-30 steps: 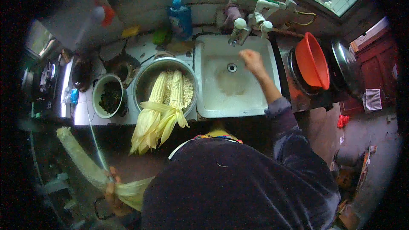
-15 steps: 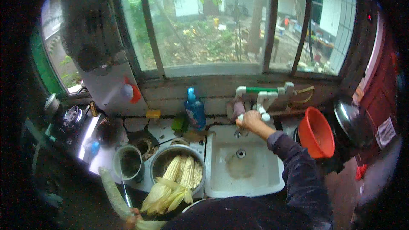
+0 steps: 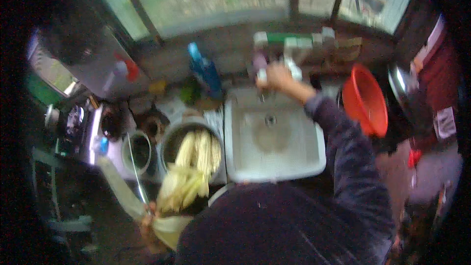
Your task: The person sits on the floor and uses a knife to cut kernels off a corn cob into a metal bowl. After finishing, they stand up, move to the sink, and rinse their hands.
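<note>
Right hand [image 3: 275,77] closed around tap [image 3: 262,74] at sink's [image 3: 314,154] back edge; left hand [image 3: 147,221] clutching pale husk [image 3: 117,186]; corn [image 3: 194,162] heaped, unwashed.

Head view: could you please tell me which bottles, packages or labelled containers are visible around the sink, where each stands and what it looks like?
Blue bottle: upright on the ledge behind the pot of corn, left of the tap; slim, lighter blue top.
White jug: far left below the window; large, pale, red cap.
No screen or sign is clear enough to tell.

Matt white sink [image 3: 235,164]; glossy red plastic basin [image 3: 365,100]; metal pot [image 3: 169,140], probably.
</note>
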Demonstrator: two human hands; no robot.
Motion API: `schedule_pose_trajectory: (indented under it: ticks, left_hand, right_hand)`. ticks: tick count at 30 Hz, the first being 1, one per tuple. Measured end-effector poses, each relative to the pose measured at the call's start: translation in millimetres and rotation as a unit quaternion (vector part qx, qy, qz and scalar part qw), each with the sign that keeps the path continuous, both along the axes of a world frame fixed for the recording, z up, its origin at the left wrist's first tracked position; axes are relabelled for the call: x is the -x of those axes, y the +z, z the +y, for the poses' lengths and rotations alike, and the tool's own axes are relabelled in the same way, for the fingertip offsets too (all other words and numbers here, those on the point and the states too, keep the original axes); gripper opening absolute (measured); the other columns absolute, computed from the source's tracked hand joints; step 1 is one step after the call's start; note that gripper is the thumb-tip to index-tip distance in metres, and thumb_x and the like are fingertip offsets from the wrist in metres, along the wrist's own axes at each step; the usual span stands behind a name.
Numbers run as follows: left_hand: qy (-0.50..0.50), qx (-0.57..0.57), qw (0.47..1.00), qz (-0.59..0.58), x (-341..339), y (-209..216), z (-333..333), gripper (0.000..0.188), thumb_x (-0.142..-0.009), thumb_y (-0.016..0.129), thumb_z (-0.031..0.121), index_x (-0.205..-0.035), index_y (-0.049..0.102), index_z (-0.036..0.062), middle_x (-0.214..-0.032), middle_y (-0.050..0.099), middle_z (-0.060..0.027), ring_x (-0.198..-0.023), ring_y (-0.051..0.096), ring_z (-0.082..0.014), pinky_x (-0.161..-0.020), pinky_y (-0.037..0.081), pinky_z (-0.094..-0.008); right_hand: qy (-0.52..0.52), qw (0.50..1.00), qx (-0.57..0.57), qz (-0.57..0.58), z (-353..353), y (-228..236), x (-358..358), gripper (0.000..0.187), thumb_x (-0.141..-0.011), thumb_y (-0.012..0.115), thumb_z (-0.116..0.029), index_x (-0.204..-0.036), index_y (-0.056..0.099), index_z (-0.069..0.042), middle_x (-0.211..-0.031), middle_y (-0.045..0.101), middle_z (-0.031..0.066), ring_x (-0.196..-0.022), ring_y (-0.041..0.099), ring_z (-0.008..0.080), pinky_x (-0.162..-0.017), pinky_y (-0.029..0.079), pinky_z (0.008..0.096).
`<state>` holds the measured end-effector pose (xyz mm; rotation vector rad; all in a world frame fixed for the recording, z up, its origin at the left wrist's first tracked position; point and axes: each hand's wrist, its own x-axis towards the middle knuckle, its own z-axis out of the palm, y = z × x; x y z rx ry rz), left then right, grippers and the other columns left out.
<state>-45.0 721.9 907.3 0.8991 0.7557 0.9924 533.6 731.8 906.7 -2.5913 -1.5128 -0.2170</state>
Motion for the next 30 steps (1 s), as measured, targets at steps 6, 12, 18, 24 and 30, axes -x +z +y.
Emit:
schedule_pose_trajectory:
  ticks: [6,12,18,24,30]
  left_hand:
    - [0.0,0.007,1.0,0.012,-30.2,24.2,-15.5,0.044,-0.071,0.057,0.019,-0.109,0.04,0.0058,-0.098,0.05,-0.008,-0.068,0.048,-0.0109,-0.057,0.044,-0.0231]
    - [0.015,-0.011,0.999,0.032,-37.6,33.8,-12.5,0.041,-0.072,0.055,0.014,-0.109,0.039,0.0055,-0.103,0.048,-0.0094,-0.071,0.049,-0.0143,-0.062,0.045,-0.0246]
    - [-0.056,0.011,0.997,0.042,-61.2,52.2,-17.6,0.042,-0.071,0.057,0.014,-0.108,0.038,0.0067,-0.102,0.044,-0.0114,-0.072,0.048,-0.0147,-0.061,0.044,-0.0241]
    - [-0.044,-0.001,0.995,0.085,-76.8,56.2,-19.9,0.042,-0.068,0.059,0.016,-0.103,0.038,0.0066,-0.093,0.044,-0.0103,-0.069,0.047,-0.0136,-0.056,0.042,-0.0221]
    - [0.011,-0.011,0.995,0.099,-74.9,50.2,-18.5,0.049,-0.067,0.06,0.018,-0.109,0.037,0.0056,-0.096,0.044,-0.0107,-0.081,0.048,-0.0166,-0.066,0.044,-0.0241]
  right_hand:
    - [0.042,0.996,0.061,-0.057,-2.0,24.5,-8.7,0.065,-0.066,0.049,-0.063,-0.08,0.065,-0.001,-0.083,0.062,0.0162,-0.079,0.06,0.0284,-0.069,0.047,0.0371]
    - [0.096,0.994,0.035,-0.032,-0.5,9.8,-19.8,0.059,-0.064,0.051,-0.059,-0.073,0.066,-0.002,-0.075,0.062,0.017,-0.073,0.061,0.0295,-0.064,0.048,0.0369]
    - [0.139,0.988,0.041,-0.05,-3.0,8.9,-29.7,0.058,-0.065,0.052,-0.059,-0.071,0.065,-0.003,-0.074,0.062,0.0165,-0.072,0.061,0.0287,-0.063,0.048,0.0374]
    - [0.143,0.986,0.056,-0.062,3.9,6.6,-36.4,0.06,-0.065,0.053,-0.061,-0.07,0.065,-0.002,-0.073,0.061,0.0172,-0.072,0.061,0.0296,-0.063,0.048,0.0374]
    - [0.159,0.981,0.056,-0.092,0.2,18.0,-40.9,0.062,-0.067,0.051,-0.063,-0.069,0.064,-0.003,-0.073,0.061,0.0168,-0.07,0.061,0.0295,-0.061,0.048,0.0364]
